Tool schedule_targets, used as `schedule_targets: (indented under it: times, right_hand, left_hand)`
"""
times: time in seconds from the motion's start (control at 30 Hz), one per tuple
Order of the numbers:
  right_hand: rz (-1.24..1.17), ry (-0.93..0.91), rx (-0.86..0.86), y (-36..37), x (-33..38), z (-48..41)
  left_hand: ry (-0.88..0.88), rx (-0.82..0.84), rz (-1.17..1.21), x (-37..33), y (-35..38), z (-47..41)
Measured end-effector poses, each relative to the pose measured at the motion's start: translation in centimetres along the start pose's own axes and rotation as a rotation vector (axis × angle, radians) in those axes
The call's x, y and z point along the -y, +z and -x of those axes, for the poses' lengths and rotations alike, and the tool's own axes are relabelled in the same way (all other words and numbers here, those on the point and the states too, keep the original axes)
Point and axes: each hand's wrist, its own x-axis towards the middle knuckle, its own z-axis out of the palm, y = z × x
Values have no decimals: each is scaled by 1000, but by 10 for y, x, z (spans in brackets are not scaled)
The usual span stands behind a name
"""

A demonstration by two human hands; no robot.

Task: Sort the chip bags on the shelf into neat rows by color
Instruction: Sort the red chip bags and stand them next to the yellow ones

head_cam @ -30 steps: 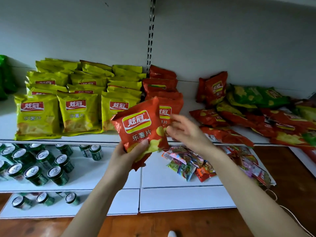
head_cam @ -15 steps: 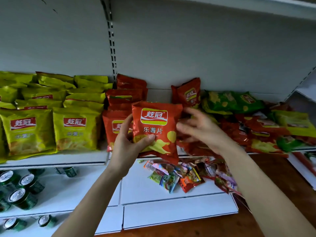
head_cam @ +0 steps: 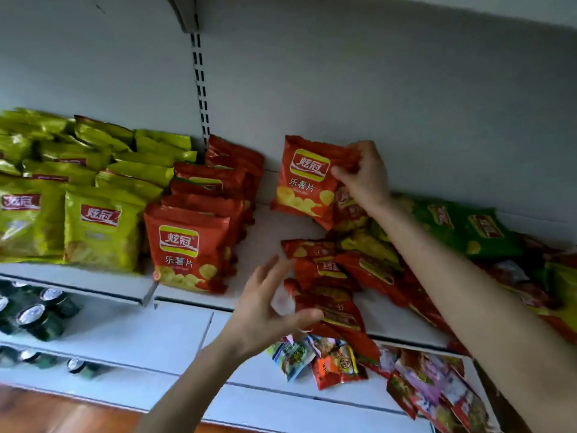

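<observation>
**Chip shelf, listed left to right: second red row being started**

1. Yellow bags [head_cam: 103, 226]: set in neat rows from front to back at the left end of the shelf [head_cam: 265, 232]. This colour is judged sorted.
2. Red row [head_cam: 187, 248]: one file of red bags stood just beside the yellow ones, label side forward.
3. Bare strip of shelf: found between the red row and the heap, and judged to be the place for a further red file.
4. Left hand [head_cam: 268, 307]: fingers spread and relaxed, nothing gripped. It is placed at the front edge of the heap; the view is blurred here, so contact with the nearest bag cannot be told.
5. Held red bag [head_cam: 307, 182]: kept upright near the back wall above the bare strip, pinched at its upper right corner by the right hand [head_cam: 362, 176].
6. Unsorted heap [head_cam: 337, 276]: mostly red bags lying flat and overlapping, some upside down.
7. Green bags [head_cam: 462, 226]: laid loose behind and to the right of the heap, not yet in a row.

Step in hand: a red bag is being stood at the rear of the strip.

Next move calls for: the bag to be set down squarely and released, then another red bag to be drawn from the heap without green ones being dragged along.
</observation>
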Motion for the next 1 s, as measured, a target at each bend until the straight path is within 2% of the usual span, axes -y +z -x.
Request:
schedule_targets:
  times: [0.1,0.37,0.5,0.67,0.7,0.77,0.83,0.87,0.93,1.0]
  right_hand:
    - [126,-41,93,37,-3,-10]
    - [380,-97,258,81,-17,-27]
    - [366,-91,325,69,-12,-30]
    - [279,-271,286,12,6,1]
    - [254,-289,344,2,7,11]
    - [286,-266,606,-16,6,36]
    - [493,-247,908,-19,0,58]
    - [615,-259,975,-16,-5,68]
    - [771,-329,940,-6,-14,80]
    - [732,-347,807,-1,-21,81]
  left_hand:
    - [-31,59,-105,-2,14,2]
    - [-70,-7,-122,-8,25,2]
    - [-98,-24,-80,-9,25,2]
    - [-75,-30,-68,-7,26,0]
    - [-78,-29,-58,-7,25,0]
    - [-74,-9,-44,-6,24,-1]
    - [-81,-33,-34,-5,25,-2]
    - [-75,-38,-29,-5,25,-3]
    - [-64,-51,-20,-6,25,-3]
    - [-75,-56,-20,-6,26,-1]
